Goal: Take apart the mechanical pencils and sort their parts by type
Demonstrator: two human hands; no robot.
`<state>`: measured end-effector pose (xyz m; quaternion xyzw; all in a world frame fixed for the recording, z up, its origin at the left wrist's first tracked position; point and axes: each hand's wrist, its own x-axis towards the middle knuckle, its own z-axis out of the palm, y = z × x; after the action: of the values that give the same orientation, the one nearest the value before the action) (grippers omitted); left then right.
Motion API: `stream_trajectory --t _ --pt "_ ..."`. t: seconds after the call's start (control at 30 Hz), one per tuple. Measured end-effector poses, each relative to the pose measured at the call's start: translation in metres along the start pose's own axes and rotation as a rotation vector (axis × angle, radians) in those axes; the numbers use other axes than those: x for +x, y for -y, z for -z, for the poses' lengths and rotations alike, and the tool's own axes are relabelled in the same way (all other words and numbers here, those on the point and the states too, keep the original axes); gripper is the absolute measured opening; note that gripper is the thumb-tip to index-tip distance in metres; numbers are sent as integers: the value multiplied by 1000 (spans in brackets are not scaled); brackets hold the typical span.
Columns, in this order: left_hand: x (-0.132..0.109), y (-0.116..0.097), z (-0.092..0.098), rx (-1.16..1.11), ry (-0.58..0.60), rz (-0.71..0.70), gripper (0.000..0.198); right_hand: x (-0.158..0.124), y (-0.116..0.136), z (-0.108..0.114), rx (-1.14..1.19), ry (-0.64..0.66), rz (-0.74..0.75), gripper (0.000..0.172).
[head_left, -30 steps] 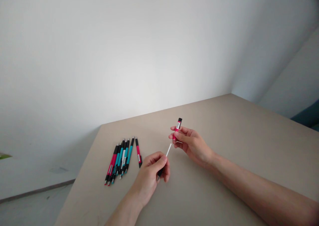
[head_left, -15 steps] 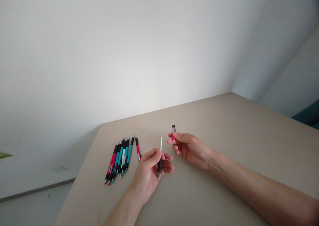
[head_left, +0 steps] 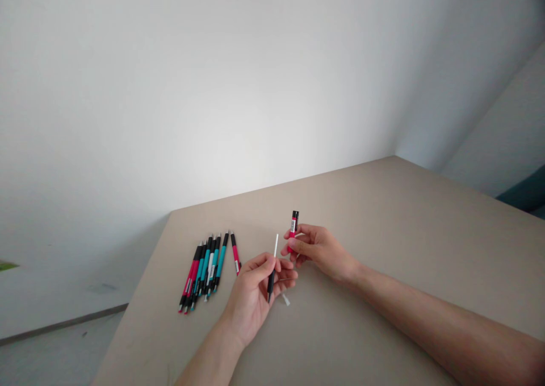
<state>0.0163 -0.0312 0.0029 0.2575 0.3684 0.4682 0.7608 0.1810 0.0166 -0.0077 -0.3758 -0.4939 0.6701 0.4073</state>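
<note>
Head view: L hand (head_left: 255, 295), fingers closed on a thin white-and-black refill (head_left: 273, 264), near upright, white end up. R hand (head_left: 317, 250), fingers pinched round the red barrel (head_left: 293, 227), black end up, just right of the refill; axes approx parallel, not touching. Small white bit (head_left: 285, 300) lies on the table (head_left: 404, 233) below the L fingers. Row of pens (head_left: 206, 269) further left.

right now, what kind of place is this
Likely a bare workroom: beige table, blank white walls, a row of pens, a refill in the left hand, a barrel in the right hand.
</note>
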Motion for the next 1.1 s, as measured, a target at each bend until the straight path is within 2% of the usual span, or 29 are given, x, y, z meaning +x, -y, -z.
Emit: stream_trajectory --t 0.2,0.43,0.53,0.7,0.8,0.9,1.0,1.1 --pt "3 2 4 -18 -28 14 19 2 -5 1 17 -28 -44 38" --pt "2 -2 2 41 -48 -45 18 2 -4 0 -71 17 -37 34" --pt "2 -2 0 92 -99 -48 20 1 -5 0 -193 -6 -28 27" --pt "3 -1 -2 137 -164 -22 23 -2 -5 0 -440 -69 70 17" --pt "3 0 -1 216 -166 -102 24 -4 -3 0 -493 -27 57 18" --pt "3 2 0 322 -133 -207 23 -7 -2 -3 -573 77 98 20" --pt "4 4 1 358 -97 -240 22 -10 1 -7 -647 161 143 22" --pt "6 4 2 353 -119 -266 23 -18 6 -12 -800 100 58 27"
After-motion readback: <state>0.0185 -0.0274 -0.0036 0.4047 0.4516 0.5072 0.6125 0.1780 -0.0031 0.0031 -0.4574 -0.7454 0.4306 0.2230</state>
